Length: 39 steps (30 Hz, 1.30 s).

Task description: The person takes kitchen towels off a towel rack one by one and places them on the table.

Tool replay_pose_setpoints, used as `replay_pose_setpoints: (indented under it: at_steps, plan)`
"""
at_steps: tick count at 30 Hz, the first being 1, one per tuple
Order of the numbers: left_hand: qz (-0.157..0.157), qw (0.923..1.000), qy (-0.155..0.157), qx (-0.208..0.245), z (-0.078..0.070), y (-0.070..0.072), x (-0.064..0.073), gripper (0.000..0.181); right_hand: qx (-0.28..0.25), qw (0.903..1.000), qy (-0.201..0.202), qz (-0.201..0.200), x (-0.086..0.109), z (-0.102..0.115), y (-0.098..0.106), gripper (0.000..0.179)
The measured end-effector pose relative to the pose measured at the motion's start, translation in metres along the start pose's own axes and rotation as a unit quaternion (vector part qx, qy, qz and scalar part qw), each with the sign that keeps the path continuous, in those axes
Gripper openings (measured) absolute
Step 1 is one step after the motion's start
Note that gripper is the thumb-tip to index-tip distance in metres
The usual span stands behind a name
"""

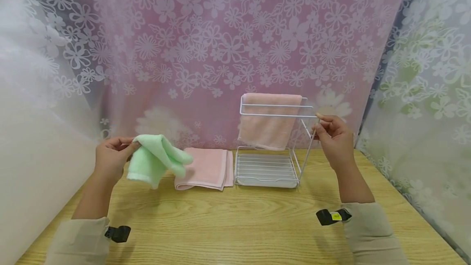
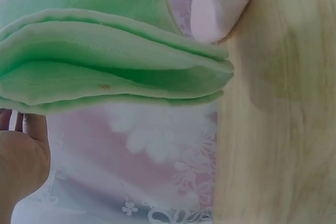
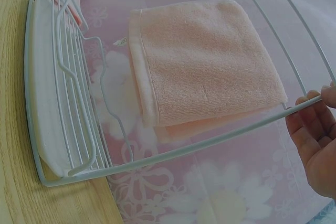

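Note:
My left hand pinches a light green towel by its upper left part and holds it up over the table's left side; its folded layers fill much of the left wrist view. My right hand grips the upper right corner of a white wire rack, thumb and fingers around the rod in the right wrist view. A pink towel hangs folded over the rack's rear top bar. On the table, left of the rack, a second pink towel lies folded, partly overlapped by the green one in the head view.
The rack's base carries a wire grid over a white tray. The wood-grain table stretches toward me in front of it. A pink curtain with white flowers hangs close behind, and a pale patterned sheet stands at the right.

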<state>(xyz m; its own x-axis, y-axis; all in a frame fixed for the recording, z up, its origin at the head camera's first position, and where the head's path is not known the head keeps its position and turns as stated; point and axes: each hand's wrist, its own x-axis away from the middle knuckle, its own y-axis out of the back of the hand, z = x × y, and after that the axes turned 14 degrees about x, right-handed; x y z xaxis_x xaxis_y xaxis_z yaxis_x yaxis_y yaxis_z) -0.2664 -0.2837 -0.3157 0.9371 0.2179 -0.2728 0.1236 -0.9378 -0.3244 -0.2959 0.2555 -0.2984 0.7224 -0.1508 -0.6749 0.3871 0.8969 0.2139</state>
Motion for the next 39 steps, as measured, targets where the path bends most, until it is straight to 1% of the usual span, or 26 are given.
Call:
replay_pose_setpoints:
  at_steps: [3,5,7,10,15,19,23,27,31,33,36,39]
  plan:
    - [-0.004,0.9999,0.01,-0.011,0.006,0.004,0.001,0.005,0.0,1.0,-0.002,0.002,0.0,0.0,0.0,0.028]
    - [-0.007,0.9995,0.012,-0.028,0.009,0.006,0.002,0.003,-0.002,1.0,-0.001,0.001,0.0,0.0,0.0,0.028]
    - [-0.013,0.9987,0.012,-0.048,0.013,0.009,0.002,0.003,-0.005,1.0,0.0,0.0,0.0,-0.001,0.0,0.028]
    - [-0.023,0.9957,0.012,-0.089,0.019,0.015,0.001,0.009,-0.014,0.9999,0.002,-0.002,-0.001,-0.001,0.0,0.028]
    - [-0.036,0.985,0.021,-0.167,0.028,0.031,-0.004,0.019,-0.019,0.9998,0.006,-0.003,-0.001,0.0,-0.001,0.027]
    - [-0.052,0.9776,0.029,-0.202,0.034,0.045,-0.008,0.018,-0.018,0.9998,0.007,-0.005,-0.001,0.0,-0.001,0.027]
    - [-0.063,0.9709,0.031,-0.229,0.037,0.057,-0.009,0.026,-0.011,0.9999,0.008,-0.005,-0.001,-0.001,-0.001,0.027]
    - [-0.071,0.9684,0.041,-0.236,0.04,0.066,-0.008,0.034,-0.014,0.9998,0.008,-0.007,-0.002,-0.001,-0.001,0.027]
    - [-0.082,0.9659,0.063,-0.237,0.043,0.073,-0.009,0.037,-0.02,0.9997,0.008,-0.007,-0.002,-0.002,-0.001,0.026]
    - [-0.088,0.964,0.072,-0.24,0.044,0.076,-0.01,0.039,-0.016,0.9998,0.007,-0.009,-0.002,-0.002,-0.001,0.026]
    - [-0.098,0.9631,0.087,-0.235,0.046,0.077,-0.011,0.043,-0.003,0.9999,0.008,-0.011,-0.001,-0.001,-0.001,0.027]
    - [-0.108,0.9631,0.101,-0.225,0.049,0.079,-0.012,0.039,0.008,0.9999,0.007,-0.011,-0.001,-0.001,0.0,0.027]
